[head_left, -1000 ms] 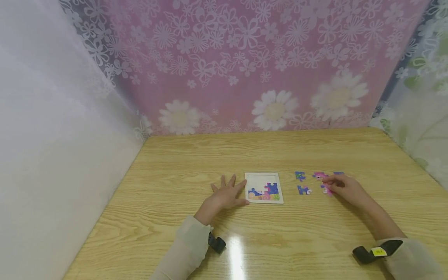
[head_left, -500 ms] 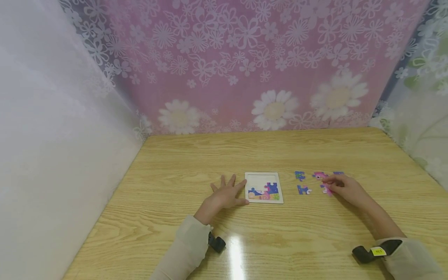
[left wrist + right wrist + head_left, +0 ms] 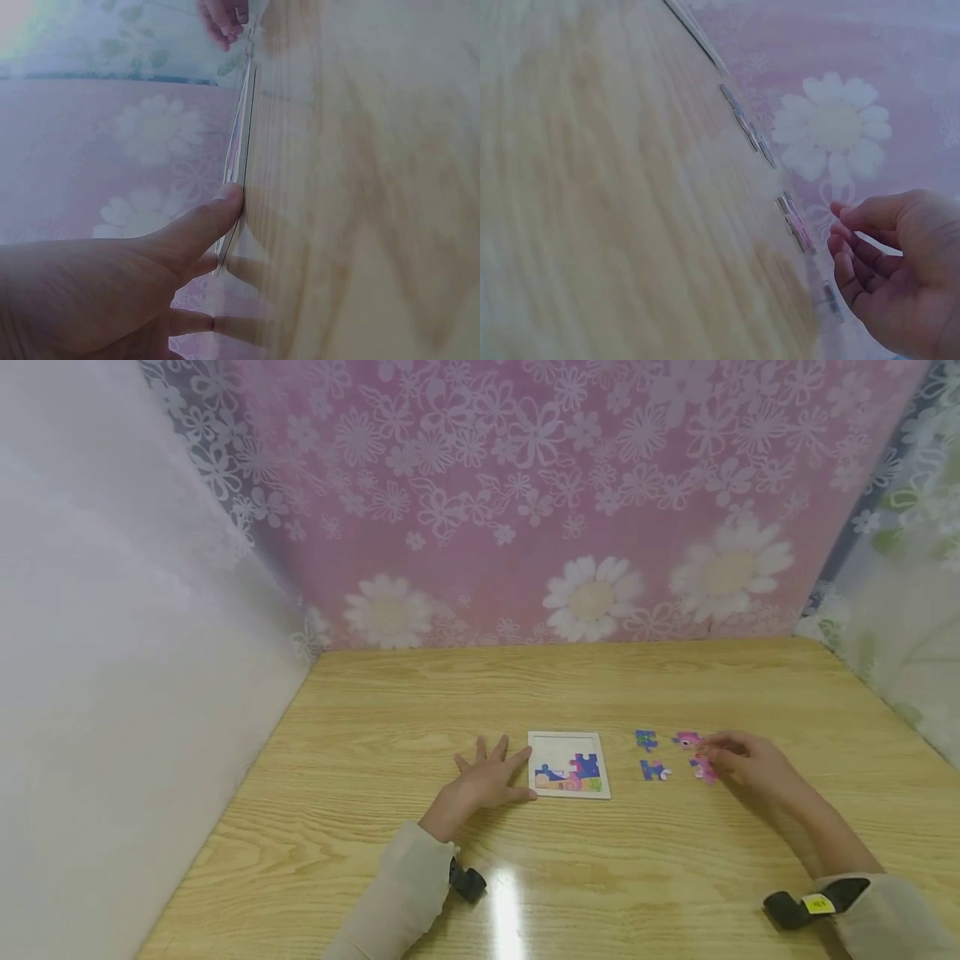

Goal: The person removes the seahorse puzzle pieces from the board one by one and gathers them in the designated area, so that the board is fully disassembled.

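A square white puzzle frame (image 3: 570,794) lies on the table, its lower part filled with blue, pink and yellow jigsaw pieces. My left hand (image 3: 483,781) is spread flat at its left side, thumb and index finger touching the edge. In the left wrist view the thumb (image 3: 217,206) presses against the frame's side. My right hand (image 3: 750,766) hovers over the loose pieces with fingers loosely bent. The right wrist view shows nothing between thumb and fingertips. Just left of and below those fingertips lie a pink jigsaw piece with an eye (image 3: 687,740) and a pink-and-white jigsaw piece (image 3: 703,768).
Two more loose pieces, a blue-green piece (image 3: 646,740) and a blue-and-white piece (image 3: 654,770), lie between the frame and the right hand. The wooden table (image 3: 600,868) runs back to a pink flowered curtain (image 3: 480,568). A white curtain hangs at the left.
My right hand has shifted slightly to the right and now mostly covers the far-right blue piece seen earlier. The left hand stays at the frame, and the head view has moved a little.
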Tool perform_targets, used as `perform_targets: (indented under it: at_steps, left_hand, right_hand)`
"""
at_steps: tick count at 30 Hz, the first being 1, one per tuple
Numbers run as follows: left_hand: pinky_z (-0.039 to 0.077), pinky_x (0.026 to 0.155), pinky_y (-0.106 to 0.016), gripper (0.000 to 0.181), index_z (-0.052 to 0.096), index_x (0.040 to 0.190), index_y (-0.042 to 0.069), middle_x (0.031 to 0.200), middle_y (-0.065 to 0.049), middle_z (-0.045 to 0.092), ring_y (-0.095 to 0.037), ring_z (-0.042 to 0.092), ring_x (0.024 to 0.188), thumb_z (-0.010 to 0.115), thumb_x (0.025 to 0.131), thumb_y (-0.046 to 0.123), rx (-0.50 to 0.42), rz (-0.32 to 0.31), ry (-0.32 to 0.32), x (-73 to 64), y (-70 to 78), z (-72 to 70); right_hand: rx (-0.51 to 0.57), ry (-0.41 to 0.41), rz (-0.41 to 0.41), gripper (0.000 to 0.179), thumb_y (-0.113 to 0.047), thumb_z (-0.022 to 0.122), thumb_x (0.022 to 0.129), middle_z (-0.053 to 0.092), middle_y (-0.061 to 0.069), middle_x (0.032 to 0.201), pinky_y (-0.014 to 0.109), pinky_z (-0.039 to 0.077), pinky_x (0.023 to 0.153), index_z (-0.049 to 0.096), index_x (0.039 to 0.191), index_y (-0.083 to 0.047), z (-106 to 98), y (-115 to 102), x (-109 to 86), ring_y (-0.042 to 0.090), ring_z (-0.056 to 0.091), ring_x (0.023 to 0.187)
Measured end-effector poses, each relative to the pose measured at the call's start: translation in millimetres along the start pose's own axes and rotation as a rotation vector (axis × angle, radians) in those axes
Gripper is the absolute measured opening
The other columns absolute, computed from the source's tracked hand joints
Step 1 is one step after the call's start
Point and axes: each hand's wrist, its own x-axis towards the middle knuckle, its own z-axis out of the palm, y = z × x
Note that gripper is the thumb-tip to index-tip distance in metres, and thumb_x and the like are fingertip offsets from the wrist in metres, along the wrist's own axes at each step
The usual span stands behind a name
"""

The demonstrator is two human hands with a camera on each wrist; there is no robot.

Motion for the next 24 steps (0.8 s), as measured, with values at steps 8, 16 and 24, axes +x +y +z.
perform_targets:
  at_steps: [8,16,24]
  left_hand:
    - [0.003,0.091,-0.073,0.075,0.022,0.147,0.027,0.151,-0.014,0.006,-0.048,-0.003,0.131,0.052,0.086,0.055,0.018,-0.008,-0.003,1.9,-0.3,1.3]
    - [0.002,0.090,-0.073,0.075,0.023,0.147,0.026,0.151,-0.015,0.006,-0.048,-0.004,0.131,0.052,0.085,0.056,0.010,-0.003,0.001,1.8,-1.0,1.5]
    - [0.004,0.091,-0.073,0.074,0.023,0.147,0.026,0.151,-0.014,0.007,-0.048,-0.003,0.131,0.053,0.085,0.055,0.022,-0.010,-0.003,2.2,-0.8,1.7]
  right_hand:
    - [-0.015,0.025,-0.075,0.030,-0.018,0.050,0.096,0.058,0.023,0.111,0.022,0.045,0.070,0.057,0.117,0.003,-4,-25,4.4,-0.002,0.051,0.089]
    - [-0.010,-0.038,-0.140,0.026,-0.015,0.052,0.095,0.059,0.022,0.110,0.032,0.050,0.070,0.059,0.115,0.001,12,-59,15.0,0.025,0.058,0.090]
    - [0.039,-0.113,-0.164,0.024,-0.014,0.052,0.095,0.058,0.018,0.108,0.032,0.049,0.071,0.059,0.113,0.001,40,-84,28.1,0.028,0.057,0.090]
